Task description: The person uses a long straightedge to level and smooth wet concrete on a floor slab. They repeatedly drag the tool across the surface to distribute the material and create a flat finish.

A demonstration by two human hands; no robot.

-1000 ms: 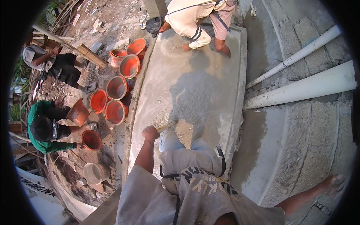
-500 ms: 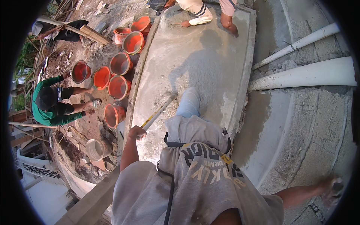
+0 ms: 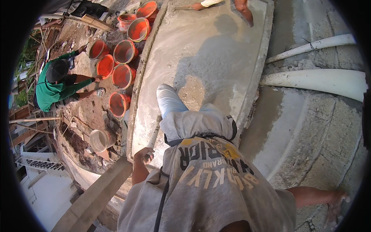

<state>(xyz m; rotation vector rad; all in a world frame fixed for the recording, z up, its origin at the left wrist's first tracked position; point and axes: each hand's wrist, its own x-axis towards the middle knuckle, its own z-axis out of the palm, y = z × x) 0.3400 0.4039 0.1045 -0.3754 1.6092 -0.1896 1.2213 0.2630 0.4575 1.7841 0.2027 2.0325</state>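
Note:
My left hand is closed around a grey pole, whose far end points down at the wet concrete slab. At the far right rim, my right hand reaches out beside the rough concrete wall. That hand is smeared, so its fingers and any contact with the wall are unclear. My legs, in pale, cement-stained trousers, stand on the slab, and one foot area is hidden by my shirt and knees.
Several orange buckets line the slab's left edge, with a pale bucket nearer. A person in green bends over them. Another person's hand works at the slab's far end. White pipes jut from the right; a beam lies lower left.
My legs have shifted, with the left one stepping out to the left. The pole has drawn back toward me and stands steeper. My right hand has moved slightly down. The green-clad person has shifted at the buckets.

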